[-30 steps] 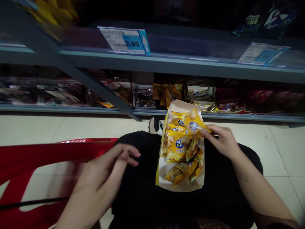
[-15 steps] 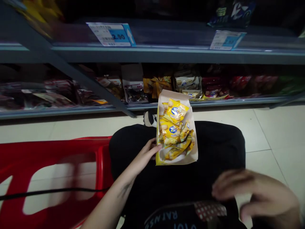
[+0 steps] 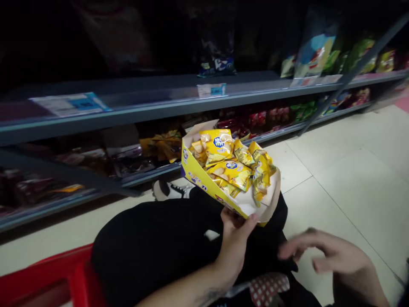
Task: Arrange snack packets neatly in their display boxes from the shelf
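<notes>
My left hand grips the near end of an open yellow carton, thumb over its rim and the other fingers underneath. Inside the carton lie several small yellow snack packets, some flat and some on edge. The carton is tilted above my lap, its printed long side facing left. My right hand hovers at the lower right, apart from the carton. Its fingers are curved and blurred, with a gap between thumb and forefinger and nothing visible between them.
Ahead runs a grey shelf with price tags on its edge and snack bags on the level beneath. A red plastic basket or cart stands at the lower left. My shoe rests on the tiled floor near the shelf base.
The carton has turned, its near end swinging right, with my left hand still holding it. My view has swung right along the shelf. My right hand stays at the lower right, fingers apart.
</notes>
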The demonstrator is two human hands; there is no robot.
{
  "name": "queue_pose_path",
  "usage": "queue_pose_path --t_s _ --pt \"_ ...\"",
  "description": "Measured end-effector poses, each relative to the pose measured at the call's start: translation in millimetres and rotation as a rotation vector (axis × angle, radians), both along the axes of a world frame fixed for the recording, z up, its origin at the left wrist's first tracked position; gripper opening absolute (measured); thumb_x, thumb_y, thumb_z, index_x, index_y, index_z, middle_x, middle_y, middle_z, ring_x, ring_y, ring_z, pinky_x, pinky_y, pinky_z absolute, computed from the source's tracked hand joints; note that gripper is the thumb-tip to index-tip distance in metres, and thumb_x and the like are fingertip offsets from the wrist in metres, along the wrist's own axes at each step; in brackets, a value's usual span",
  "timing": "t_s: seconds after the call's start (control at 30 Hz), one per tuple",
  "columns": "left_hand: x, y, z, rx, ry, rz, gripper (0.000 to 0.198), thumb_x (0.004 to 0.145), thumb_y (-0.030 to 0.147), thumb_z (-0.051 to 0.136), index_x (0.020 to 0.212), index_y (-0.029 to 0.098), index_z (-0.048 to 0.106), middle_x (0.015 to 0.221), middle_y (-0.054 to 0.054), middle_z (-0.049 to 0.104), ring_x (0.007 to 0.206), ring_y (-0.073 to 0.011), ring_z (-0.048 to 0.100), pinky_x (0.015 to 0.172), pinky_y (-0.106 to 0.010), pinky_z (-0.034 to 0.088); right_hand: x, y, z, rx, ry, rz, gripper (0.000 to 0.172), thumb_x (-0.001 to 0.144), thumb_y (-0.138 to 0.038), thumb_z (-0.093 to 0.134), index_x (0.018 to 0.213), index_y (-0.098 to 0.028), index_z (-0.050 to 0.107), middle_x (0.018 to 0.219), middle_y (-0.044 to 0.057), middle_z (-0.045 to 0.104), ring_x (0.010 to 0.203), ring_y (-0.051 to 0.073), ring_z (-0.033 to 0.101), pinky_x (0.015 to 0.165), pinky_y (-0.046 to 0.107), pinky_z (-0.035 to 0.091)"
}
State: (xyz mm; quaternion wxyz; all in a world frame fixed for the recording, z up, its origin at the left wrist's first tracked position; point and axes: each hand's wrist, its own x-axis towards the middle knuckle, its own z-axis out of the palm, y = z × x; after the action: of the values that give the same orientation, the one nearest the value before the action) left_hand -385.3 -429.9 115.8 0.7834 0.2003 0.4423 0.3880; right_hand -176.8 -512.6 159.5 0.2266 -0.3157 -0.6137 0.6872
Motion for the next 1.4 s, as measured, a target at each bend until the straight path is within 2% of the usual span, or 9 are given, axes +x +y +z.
queue_pose_path --t_s 0.07,0.17,0.27,0.4,0.53,0.73,1.03,1.2,1.4 --pt "21.2 -3.8 -2.6 0.076 -0.040 -0.016 0.069 0.061 0.031 0.084 0.114 0.024 0.039 0.132 -0.009 0.056 0.118 -0.0230 0.058 0.098 -0.036 0.049 10.4 -14.0 -11.7 -0.163 -0.119 -0.447 0.049 0.094 -0.049 0.050 0.137 -0.026 0.053 0.125 0.014 0.065 0.110 0.026 0.065 0.089 0.040 0.054" --pt "54.3 -6.4 -14.3 0.187 -0.056 -0.041 0.068 0.065 0.029 0.082 0.115 0.025 0.035 0.138 -0.010 0.050 0.120 -0.0203 0.057 0.101 -0.032 0.046 13.6 -26.1 -42.7 -0.292 -0.050 -0.922 0.065 0.094 -0.049 0.051 0.151 -0.032 0.026 0.136 0.014 0.057 0.109 0.026 0.066 0.091 0.045 0.053" --pt "87.2 -11.3 -31.9 0.236 -0.027 -0.051 0.067 0.069 0.026 0.079 0.116 0.024 0.032 0.144 -0.015 0.041 0.122 -0.0201 0.055 0.101 -0.032 0.046 3.4 -21.9 -72.1 -0.347 0.120 -1.193 0.078 0.089 -0.047 0.059 0.153 -0.032 0.016 0.134 0.011 0.059 0.105 0.024 0.067 0.093 0.045 0.053" --pt "110.3 -17.4 -52.1 0.237 0.029 -0.079 0.066 0.068 0.021 0.078 0.114 0.023 0.030 0.143 -0.019 0.042 0.124 -0.0224 0.055 0.101 -0.035 0.046 -6.6 -6.2 -94.3 -0.397 0.253 -1.434 0.080 0.083 -0.031 0.066 0.150 -0.035 0.023 0.108 0.002 0.070 0.091 0.018 0.070 0.089 0.040 0.056" --pt "94.1 -5.0 -55.9 0.217 -0.001 -0.229 0.065 0.063 0.022 0.083 0.112 0.022 0.040 0.133 -0.014 0.055 0.119 -0.0246 0.059 0.102 -0.038 0.046 -1.6 -0.7 -103.4 -0.362 0.333 -1.460 0.076 0.076 -0.020 0.067 0.143 -0.037 0.037 0.121 -0.001 0.065 0.099 0.017 0.067 0.090 0.035 0.055" --pt "32.4 36.1 -43.4 0.100 0.088 -0.494 0.057 0.061 0.034 0.086 0.108 0.018 0.058 0.127 -0.013 0.061 0.117 -0.0299 0.060 0.102 -0.043 0.047 1.2 -2.7 -104.2 -0.314 0.315 -1.411 0.085 0.072 -0.022 0.075 0.144 -0.041 0.036 0.149 0.000 0.044 0.118 0.022 0.059 0.096 0.039 0.052" --pt "-11.2 64.1 -45.7 0.073 0.192 -0.159 0.058 0.065 0.045 0.082 0.112 0.021 0.056 0.122 -0.009 0.063 0.116 -0.0316 0.062 0.092 -0.045 0.054 0.4 -2.6 -109.3 -0.179 0.248 -1.333 0.090 0.076 -0.023 0.074 0.150 -0.041 0.027 0.150 0.003 0.042 0.118 0.023 0.059 0.099 0.039 0.050" --pt "-9.9 66.0 -42.1 0.098 0.223 -0.181 0.065 0.070 0.045 0.078 0.125 0.026 0.050 0.135 -0.011 0.056 0.113 -0.0299 0.064 0.090 -0.044 0.054 -1.0 -2.2 -103.4 -0.172 0.206 -1.322 0.094 0.077 -0.025 0.074 0.152 -0.041 0.019 0.144 0.004 0.047 0.118 0.023 0.060 0.100 0.042 0.049" --pt "-8.7 71.6 -43.7 0.048 0.196 -0.177 0.057 0.071 0.046 0.078 0.116 0.024 0.052 0.123 -0.010 0.064 0.108 -0.0277 0.066 0.082 -0.039 0.057 -7.7 0.1 -92.6 -0.146 0.188 -1.278 0.094 0.078 -0.024 0.074 0.151 -0.046 0.018 0.148 0.003 0.040 0.114 0.022 0.062 0.097 0.039 0.052"
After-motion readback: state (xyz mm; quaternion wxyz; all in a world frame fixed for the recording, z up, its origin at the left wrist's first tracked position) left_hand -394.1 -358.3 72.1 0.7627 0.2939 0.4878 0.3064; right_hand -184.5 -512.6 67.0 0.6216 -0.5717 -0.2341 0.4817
